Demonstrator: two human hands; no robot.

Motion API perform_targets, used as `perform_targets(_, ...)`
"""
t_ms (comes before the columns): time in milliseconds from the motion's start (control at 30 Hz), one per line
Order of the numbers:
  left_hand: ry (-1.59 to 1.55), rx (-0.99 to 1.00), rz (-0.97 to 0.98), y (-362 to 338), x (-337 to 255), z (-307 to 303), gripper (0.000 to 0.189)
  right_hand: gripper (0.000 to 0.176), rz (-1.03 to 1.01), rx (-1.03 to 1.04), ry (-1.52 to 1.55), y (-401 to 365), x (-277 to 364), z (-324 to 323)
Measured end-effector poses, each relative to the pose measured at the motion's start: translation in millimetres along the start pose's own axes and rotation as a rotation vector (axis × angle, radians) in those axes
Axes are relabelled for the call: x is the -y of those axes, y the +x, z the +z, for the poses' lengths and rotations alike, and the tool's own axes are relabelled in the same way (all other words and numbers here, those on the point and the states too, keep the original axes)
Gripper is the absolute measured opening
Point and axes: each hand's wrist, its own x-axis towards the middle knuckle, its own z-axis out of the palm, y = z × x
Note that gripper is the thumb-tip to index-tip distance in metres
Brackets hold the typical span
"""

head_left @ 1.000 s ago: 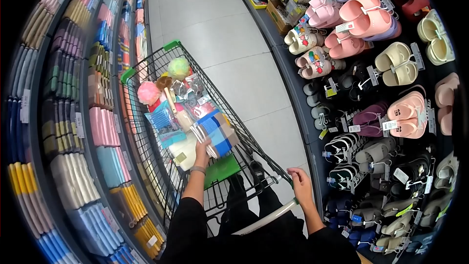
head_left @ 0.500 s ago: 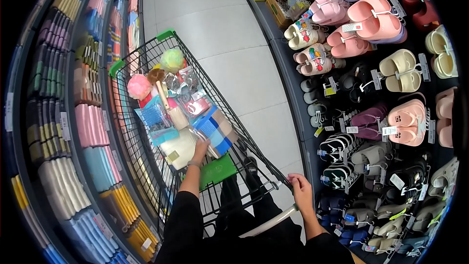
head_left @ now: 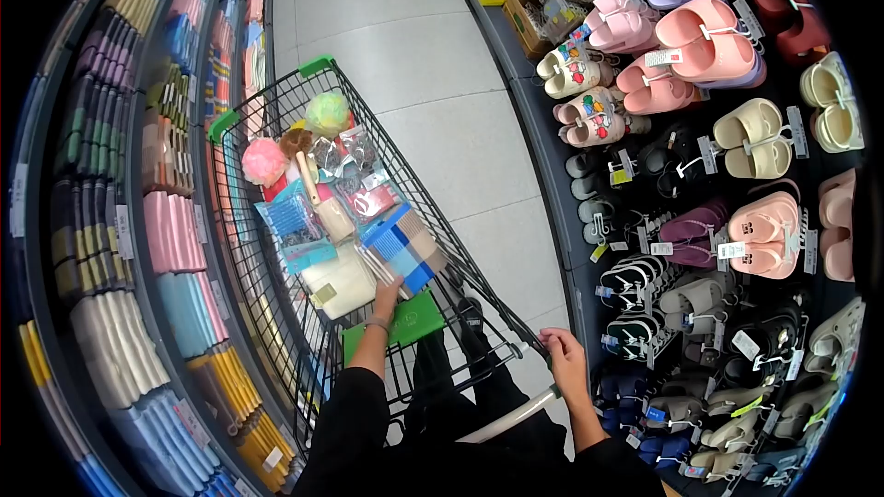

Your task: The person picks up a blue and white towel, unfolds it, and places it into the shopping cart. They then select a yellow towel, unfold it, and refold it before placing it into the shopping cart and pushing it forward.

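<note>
Cloth stack [head_left: 408,241], folded, blue and beige, lies inside the black wire cart [head_left: 317,65]. My left hand [head_left: 387,299] touches its near edge; if gripping, I cannot tell. My right hand [head_left: 565,357] curls loosely near the cart's pale handle [head_left: 511,416]. Careless pull could topple the stack. Grey tiled floor [head_left: 396,28] is ahead of the cart, pink foam slippers [head_left: 726,51] rightward.

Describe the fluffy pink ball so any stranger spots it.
Find the wire cart. At its far end, on the side toward the folded cloths, sits the pink ball. Its colour separates it from the pale-green ball to its right.
</note>
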Motion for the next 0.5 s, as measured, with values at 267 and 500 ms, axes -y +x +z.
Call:
perform_targets(267,-0.211,0.248,-0.178,-6.1,-40.9,-7.6,0.036,0.021,-0.007,0.016,0.030,-1.4,0.5,-0.9)
perform_targets(500,0.139,-0.046,-0.015,15.5,1.7,-28.5,0.030,0.021,0.042,0.035,0.097,-0.1,-8.8,-2.6)
